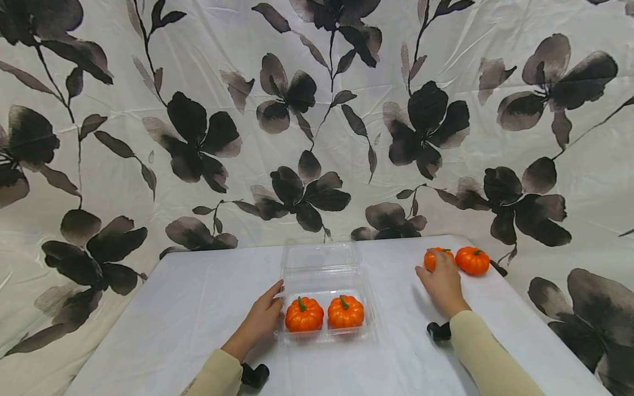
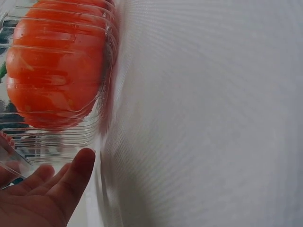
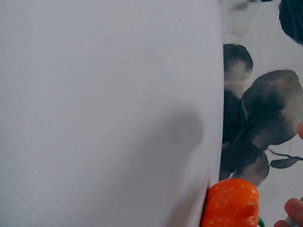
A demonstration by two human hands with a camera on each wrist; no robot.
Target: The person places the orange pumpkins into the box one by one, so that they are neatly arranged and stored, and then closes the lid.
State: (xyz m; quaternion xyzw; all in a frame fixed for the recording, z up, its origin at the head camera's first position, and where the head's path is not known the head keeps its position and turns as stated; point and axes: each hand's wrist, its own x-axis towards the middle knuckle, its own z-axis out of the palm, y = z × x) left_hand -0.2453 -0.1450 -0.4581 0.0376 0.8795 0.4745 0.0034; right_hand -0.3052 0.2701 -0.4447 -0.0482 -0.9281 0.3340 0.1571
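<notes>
Two orange toy pumpkins with green stems, a left one [image 1: 304, 315] and a right one [image 1: 345, 312], sit side by side in a clear plastic clamshell container [image 1: 369, 308], its lid [image 1: 322, 256] folded back. My left hand [image 1: 262, 313] rests at the container's left side, with fairly straight fingers [image 2: 78, 170] right at the ribbed plastic wall. At the far right, my right hand [image 1: 443, 283] reaches over another pumpkin [image 1: 430, 262], partly hiding it. In the right wrist view, its fingertips [image 3: 294, 210] stand apart from the pumpkin [image 3: 231, 203].
One more orange pumpkin [image 1: 473, 260] sits beside the reached-for one, near the table's right back corner. A white cloth covers the table [image 1: 163, 330]. Behind it hangs a pale curtain [image 1: 346, 137] with dark flowers. Each wrist carries a small black device [image 1: 255, 376].
</notes>
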